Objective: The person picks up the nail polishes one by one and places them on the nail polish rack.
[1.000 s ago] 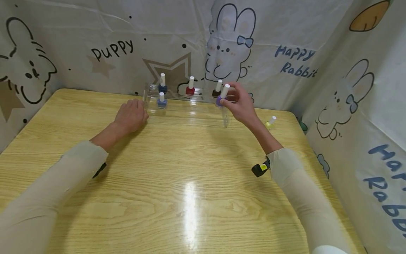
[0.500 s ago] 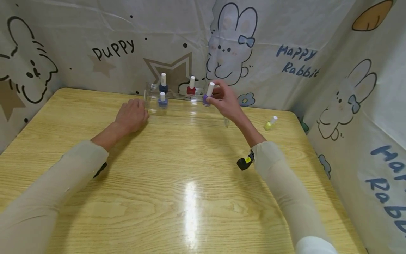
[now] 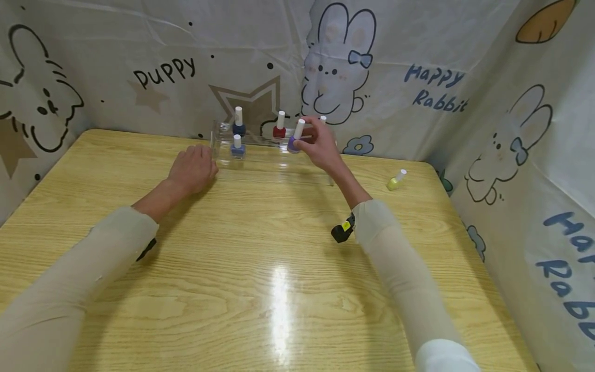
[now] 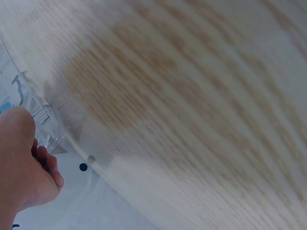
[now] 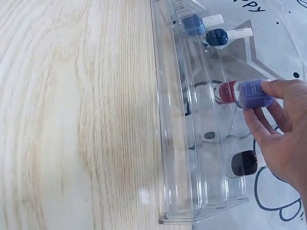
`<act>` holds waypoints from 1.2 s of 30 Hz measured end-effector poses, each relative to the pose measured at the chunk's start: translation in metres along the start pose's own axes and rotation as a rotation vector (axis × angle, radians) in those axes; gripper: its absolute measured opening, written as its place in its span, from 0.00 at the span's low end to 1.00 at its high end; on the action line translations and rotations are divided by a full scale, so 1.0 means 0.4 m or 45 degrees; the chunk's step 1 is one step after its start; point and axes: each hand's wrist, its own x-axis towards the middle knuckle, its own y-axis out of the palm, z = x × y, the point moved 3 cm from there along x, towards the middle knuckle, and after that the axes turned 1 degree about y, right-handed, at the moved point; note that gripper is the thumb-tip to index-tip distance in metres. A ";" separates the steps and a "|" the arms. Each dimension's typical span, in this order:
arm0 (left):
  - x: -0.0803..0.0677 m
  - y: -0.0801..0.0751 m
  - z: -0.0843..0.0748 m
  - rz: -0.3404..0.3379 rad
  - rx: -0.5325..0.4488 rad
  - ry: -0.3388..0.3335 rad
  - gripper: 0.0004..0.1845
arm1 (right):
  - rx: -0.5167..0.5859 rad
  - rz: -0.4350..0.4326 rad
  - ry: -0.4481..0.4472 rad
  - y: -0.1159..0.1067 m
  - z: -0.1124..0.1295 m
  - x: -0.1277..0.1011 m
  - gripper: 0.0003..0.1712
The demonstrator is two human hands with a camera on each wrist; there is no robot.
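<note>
A clear stepped nail polish rack [image 3: 260, 168] stands at the back of the table. My right hand [image 3: 321, 147] pinches a purple nail polish bottle [image 3: 294, 144] with a white cap, tilted above the rack's middle. In the right wrist view the purple bottle [image 5: 255, 94] overlaps a red polish bottle [image 5: 225, 92]. My left hand [image 3: 192, 168] grips the rack's left end with curled fingers; its contact is partly hidden. On the rack's left sit a dark blue bottle [image 3: 238, 128] behind and a lighter blue bottle [image 3: 237, 150] in front. A dark bottle [image 5: 244, 163] sits towards its right end.
A yellow nail polish bottle [image 3: 393, 183] leans on the table to the right of the rack. Printed cloth [image 3: 260, 51] hangs directly behind the table and along its right side. The wooden table top [image 3: 232, 258] extends in front of the rack.
My right hand has moved left along the rack with the purple bottle, from near the dark bottle towards the red one. My left hand has stayed at the rack's left end.
</note>
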 end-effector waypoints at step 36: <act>-0.003 0.001 0.005 -0.035 -0.013 0.034 0.12 | -0.026 0.060 0.079 0.112 -0.029 0.038 0.25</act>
